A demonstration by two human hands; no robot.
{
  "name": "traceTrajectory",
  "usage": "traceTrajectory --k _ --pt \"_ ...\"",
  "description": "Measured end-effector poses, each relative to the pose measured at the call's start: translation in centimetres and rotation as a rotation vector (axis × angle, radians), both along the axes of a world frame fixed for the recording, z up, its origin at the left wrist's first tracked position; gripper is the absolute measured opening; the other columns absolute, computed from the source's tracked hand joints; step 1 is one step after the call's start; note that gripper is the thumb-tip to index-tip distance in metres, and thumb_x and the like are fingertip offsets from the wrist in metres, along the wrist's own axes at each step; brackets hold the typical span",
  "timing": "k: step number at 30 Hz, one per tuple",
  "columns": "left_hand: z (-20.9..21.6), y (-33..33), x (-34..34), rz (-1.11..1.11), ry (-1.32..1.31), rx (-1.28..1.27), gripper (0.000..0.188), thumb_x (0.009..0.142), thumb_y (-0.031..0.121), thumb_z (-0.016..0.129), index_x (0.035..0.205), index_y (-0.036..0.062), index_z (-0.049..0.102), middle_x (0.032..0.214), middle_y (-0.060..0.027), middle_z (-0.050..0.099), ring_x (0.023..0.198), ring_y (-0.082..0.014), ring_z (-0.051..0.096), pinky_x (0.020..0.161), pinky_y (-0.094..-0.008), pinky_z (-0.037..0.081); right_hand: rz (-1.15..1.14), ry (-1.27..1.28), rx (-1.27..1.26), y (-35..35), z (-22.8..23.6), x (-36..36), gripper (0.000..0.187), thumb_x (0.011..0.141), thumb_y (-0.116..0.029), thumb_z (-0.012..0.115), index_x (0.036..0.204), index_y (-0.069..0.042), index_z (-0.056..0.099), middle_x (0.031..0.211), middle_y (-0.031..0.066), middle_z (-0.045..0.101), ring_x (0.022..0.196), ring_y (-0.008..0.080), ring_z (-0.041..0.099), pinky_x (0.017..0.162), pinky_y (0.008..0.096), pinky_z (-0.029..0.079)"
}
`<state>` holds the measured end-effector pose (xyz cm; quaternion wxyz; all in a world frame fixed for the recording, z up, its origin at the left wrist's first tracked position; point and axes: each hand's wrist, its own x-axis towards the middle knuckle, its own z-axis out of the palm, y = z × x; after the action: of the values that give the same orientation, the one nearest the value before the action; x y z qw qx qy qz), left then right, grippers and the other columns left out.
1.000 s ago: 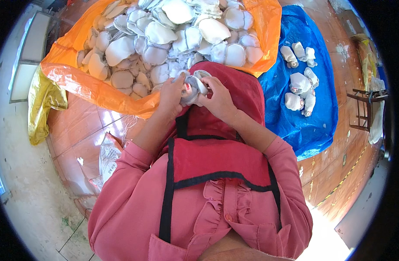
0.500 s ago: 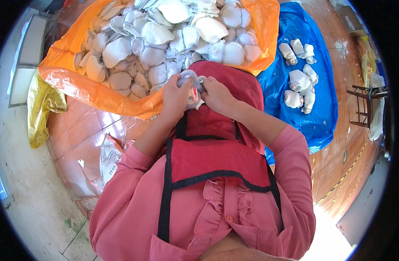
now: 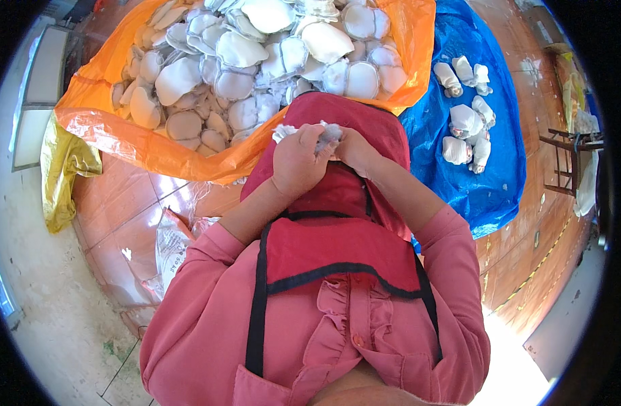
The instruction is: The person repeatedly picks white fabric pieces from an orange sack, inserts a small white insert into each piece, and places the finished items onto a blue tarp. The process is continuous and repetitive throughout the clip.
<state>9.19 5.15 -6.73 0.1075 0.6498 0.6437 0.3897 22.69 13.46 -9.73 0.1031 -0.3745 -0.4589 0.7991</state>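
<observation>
Your left hand and right hand pinch the small grey-white fabric piece between them, over your red apron; use steady, even finger pressure so the soft cloth neither slips nor bunches.

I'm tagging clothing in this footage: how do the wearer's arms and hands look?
The left hand and right hand are bare, without gloves. Plain pink sleeves end well short of them, leaving much of both forearms uncovered.
</observation>
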Motion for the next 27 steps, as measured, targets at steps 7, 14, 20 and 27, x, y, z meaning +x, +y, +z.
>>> traceTrajectory --k 7,14,20,27 --pt "-0.1 -0.1 0.8 -0.078 0.083 -0.022 0.029 0.082 0.025 0.070 0.100 0.0045 0.060 0.088 -0.0134 0.065 0.072 -0.0336 0.064 0.060 -0.0421 0.051 0.036 -0.064 0.152 -0.3 -1.1 1.6 0.031 0.090 -0.001 0.056 0.120 -0.003 0.062 0.112 0.0061 0.065 0.102 0.0153 0.061 0.090 0.0302 0.049" --pt "-1.4 1.1 -1.7 -0.162 0.126 0.147 0.029 0.079 0.026 0.073 0.096 0.0043 0.062 0.084 -0.0116 0.067 0.072 -0.0316 0.065 0.061 -0.0408 0.051 -0.091 0.014 -0.003 -1.5 -0.9 2.5 0.028 0.087 -0.004 0.059 0.114 -0.003 0.065 0.108 0.0025 0.065 0.096 0.0122 0.059 0.084 0.0283 0.048" --pt "-2.1 1.7 -4.6 -0.212 -0.097 0.051 0.014 0.089 0.017 0.063 0.094 0.0034 0.064 0.080 -0.0143 0.065 0.071 -0.0325 0.064 0.063 -0.0374 0.051 0.120 0.345 -0.394 -2.3 -2.3 3.6 0.017 0.079 -0.004 0.064 0.095 -0.010 0.064 0.070 -0.0083 0.048 0.053 0.0025 0.036 0.046 0.0193 0.026" --pt "-3.7 0.5 -5.0 -0.054 -0.475 -0.334 0.028 0.094 0.028 0.061 0.099 0.0007 0.066 0.080 -0.0112 0.067 0.071 -0.0208 0.064 0.065 -0.0331 0.050 -0.018 0.161 -0.276 -4.5 -1.5 3.2 0.016 0.083 -0.012 0.064 0.099 -0.007 0.065 0.072 -0.0051 0.054 0.055 0.0053 0.044 0.049 0.0215 0.033"
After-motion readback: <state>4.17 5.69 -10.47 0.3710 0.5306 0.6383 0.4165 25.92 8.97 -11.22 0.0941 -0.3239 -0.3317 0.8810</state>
